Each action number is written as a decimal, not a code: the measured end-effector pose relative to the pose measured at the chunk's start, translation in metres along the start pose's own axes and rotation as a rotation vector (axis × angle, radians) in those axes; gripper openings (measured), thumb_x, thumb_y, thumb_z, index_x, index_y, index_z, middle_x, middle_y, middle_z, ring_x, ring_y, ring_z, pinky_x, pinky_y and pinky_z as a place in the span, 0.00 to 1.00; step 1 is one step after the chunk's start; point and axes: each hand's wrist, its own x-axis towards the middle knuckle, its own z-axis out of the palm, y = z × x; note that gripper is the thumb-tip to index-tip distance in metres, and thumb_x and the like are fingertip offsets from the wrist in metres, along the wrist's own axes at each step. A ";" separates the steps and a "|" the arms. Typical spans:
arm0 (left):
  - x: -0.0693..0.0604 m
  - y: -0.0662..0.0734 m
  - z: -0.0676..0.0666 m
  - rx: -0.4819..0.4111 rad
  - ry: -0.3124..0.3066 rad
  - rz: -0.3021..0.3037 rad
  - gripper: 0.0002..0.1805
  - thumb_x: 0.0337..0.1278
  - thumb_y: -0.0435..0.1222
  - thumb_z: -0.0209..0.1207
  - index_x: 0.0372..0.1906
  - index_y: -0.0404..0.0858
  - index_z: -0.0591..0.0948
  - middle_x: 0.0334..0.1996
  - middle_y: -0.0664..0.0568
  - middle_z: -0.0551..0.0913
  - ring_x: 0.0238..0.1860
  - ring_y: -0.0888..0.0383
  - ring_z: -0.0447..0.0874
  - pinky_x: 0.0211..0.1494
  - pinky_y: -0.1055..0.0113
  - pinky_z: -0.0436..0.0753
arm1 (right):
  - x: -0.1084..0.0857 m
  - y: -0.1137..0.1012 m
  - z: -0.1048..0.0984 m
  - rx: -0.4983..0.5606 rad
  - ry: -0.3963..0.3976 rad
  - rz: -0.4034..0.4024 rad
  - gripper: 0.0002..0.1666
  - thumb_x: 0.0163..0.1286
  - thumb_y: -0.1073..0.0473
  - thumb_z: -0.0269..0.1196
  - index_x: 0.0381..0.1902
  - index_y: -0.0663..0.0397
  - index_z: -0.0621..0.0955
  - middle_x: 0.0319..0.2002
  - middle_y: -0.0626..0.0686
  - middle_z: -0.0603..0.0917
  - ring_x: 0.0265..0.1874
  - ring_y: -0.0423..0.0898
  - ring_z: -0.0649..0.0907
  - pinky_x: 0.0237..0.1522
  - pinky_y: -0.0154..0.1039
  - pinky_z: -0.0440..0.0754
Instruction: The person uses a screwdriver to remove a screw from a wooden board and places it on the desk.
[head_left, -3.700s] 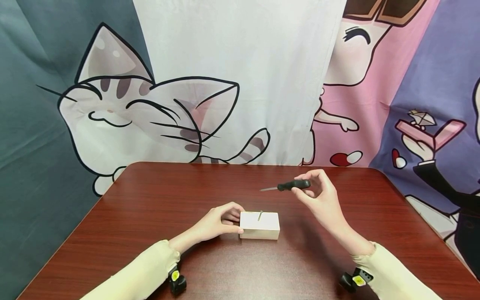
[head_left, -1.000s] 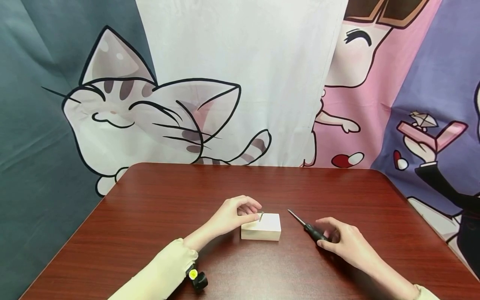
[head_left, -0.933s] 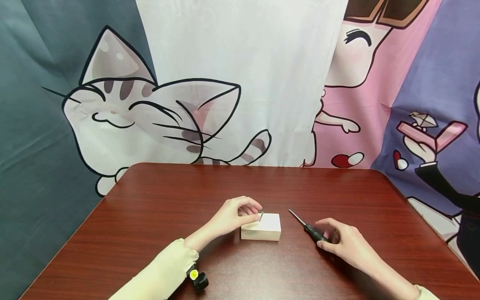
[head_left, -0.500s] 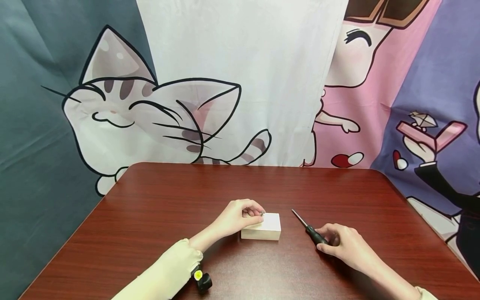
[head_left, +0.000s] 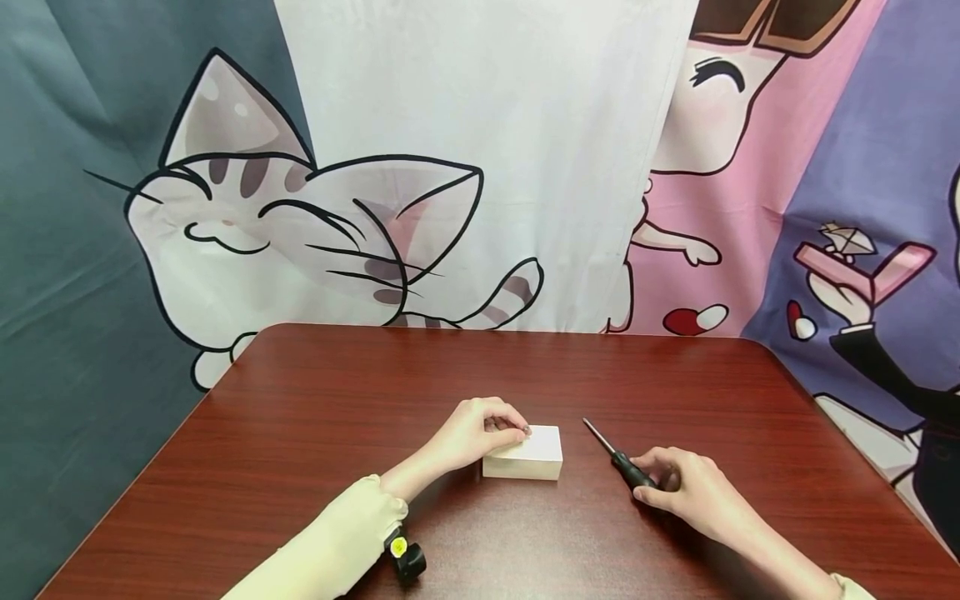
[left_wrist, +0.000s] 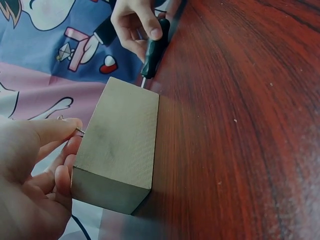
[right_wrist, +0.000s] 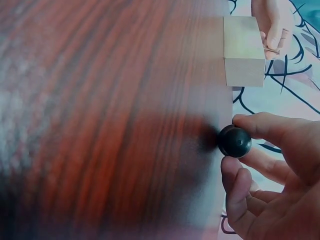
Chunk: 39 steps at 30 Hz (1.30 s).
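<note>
A pale rectangular wooden block (head_left: 521, 467) sits on the table in front of me. My left hand (head_left: 476, 437) is over its left part and pinches a small screw (left_wrist: 80, 131) between thumb and fingers. In the left wrist view the screw's threaded end meets the block's top face, its head partly behind the thumb; how deep it sits cannot be told. To the right, my right hand (head_left: 678, 483) holds the black handle of a screwdriver (head_left: 628, 469) low at the table. Its metal shaft points away and to the left, apart from the block.
The reddish-brown wooden table (head_left: 337, 383) spreads around the block on all sides. Behind it hangs a cartoon-printed cloth (head_left: 480, 167). A black wrist camera (head_left: 410, 562) is strapped below my left sleeve.
The screwdriver came down from the air to the table at right, in my right hand. My left hand left the block's side, moved over its top and took the screw between its fingers.
</note>
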 end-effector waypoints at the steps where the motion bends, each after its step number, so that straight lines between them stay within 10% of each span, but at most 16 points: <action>1: 0.000 0.000 0.000 -0.003 0.000 -0.001 0.03 0.57 0.35 0.67 0.35 0.46 0.89 0.35 0.56 0.89 0.32 0.71 0.77 0.36 0.78 0.76 | 0.000 0.000 0.000 0.000 0.000 -0.002 0.17 0.58 0.49 0.73 0.46 0.43 0.85 0.26 0.40 0.79 0.22 0.30 0.75 0.25 0.28 0.72; 39: -0.011 -0.012 -0.022 -0.048 0.065 0.033 0.04 0.63 0.37 0.64 0.39 0.47 0.87 0.36 0.57 0.89 0.36 0.68 0.83 0.42 0.73 0.84 | -0.001 -0.003 0.000 -0.019 0.016 0.035 0.17 0.57 0.49 0.74 0.44 0.40 0.85 0.26 0.40 0.80 0.22 0.30 0.75 0.26 0.29 0.72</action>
